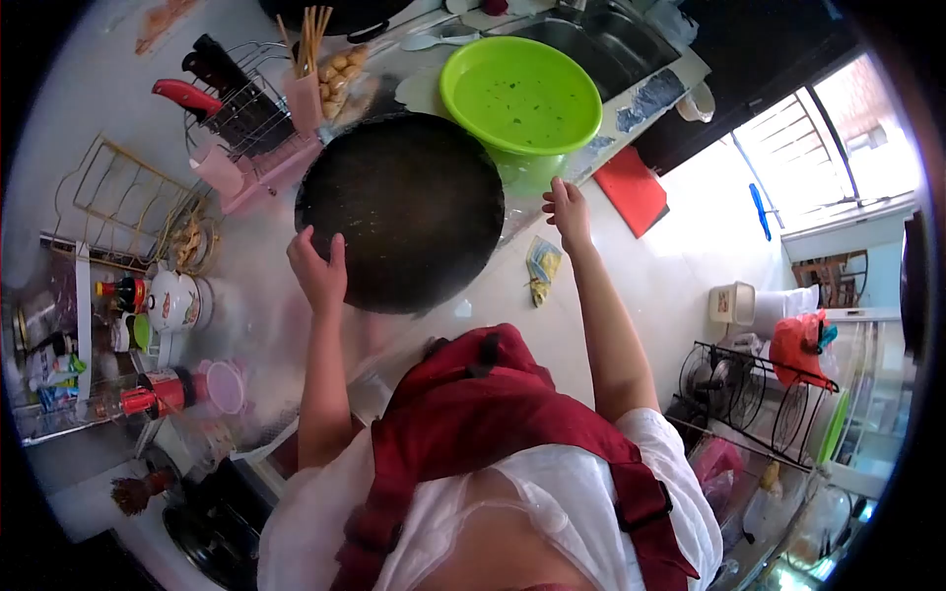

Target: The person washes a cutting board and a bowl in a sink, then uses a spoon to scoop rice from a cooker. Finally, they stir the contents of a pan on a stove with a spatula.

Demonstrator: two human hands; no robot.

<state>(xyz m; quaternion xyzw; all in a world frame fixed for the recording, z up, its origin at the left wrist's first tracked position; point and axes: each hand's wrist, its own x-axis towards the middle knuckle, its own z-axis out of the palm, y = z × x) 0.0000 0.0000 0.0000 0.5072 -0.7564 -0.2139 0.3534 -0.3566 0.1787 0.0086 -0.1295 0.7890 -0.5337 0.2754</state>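
Note:
A big, round, black wok [399, 212] with a brownish middle and pale streaks takes up the counter before me. My left hand [320, 271] is at its left rim, thumb over the inside and fingers at the edge. To the wok's right, my right hand [569, 212] hangs in the air with loosely bent fingers and nothing visible in them. Just beyond that hand stands a bright green basin [522, 98], holding water with small dark bits. A small printed packet [543, 266] lies below my right hand.
Behind the wok, a pink rack [281, 177] holds knives and chopsticks, beside a bag of round tan items [340, 79]. A metal sink [616, 49] lies beyond the basin. A red sheet [631, 192] is at right. Shelves with jars and a white pot [175, 298] stand left.

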